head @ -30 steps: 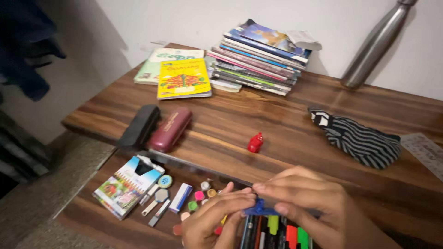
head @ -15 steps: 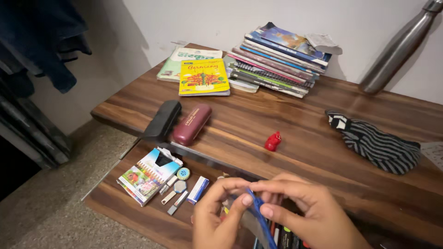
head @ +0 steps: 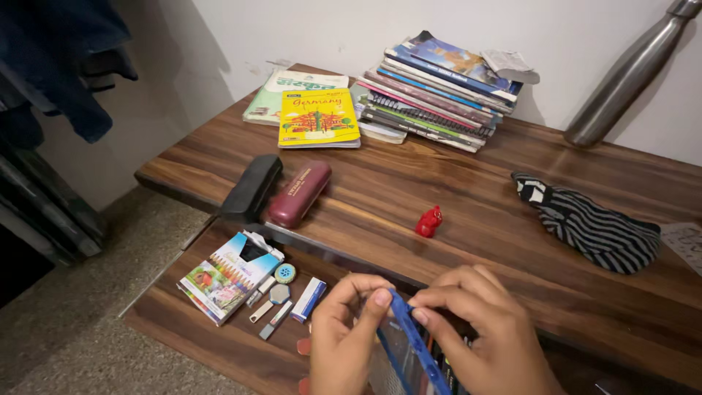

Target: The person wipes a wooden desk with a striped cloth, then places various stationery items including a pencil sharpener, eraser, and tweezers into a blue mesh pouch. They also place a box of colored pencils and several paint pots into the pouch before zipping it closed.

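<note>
Pouch [head: 407,350], blue-edged, mesh, sits just below the desk [head: 468,197] front edge, long axis running away from desk toward viewer. Left hand [head: 344,336] & right hand [head: 486,336] both pinch its top rim, about equally near.

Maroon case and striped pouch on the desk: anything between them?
Head view: only a small red figurine stands between the maroon case and the striped pouch; otherwise bare wood.

Probably a home study corner: wooden desk [head: 468,190], stacked schoolbooks [head: 439,91], hanging clothes [head: 58,66].
</note>
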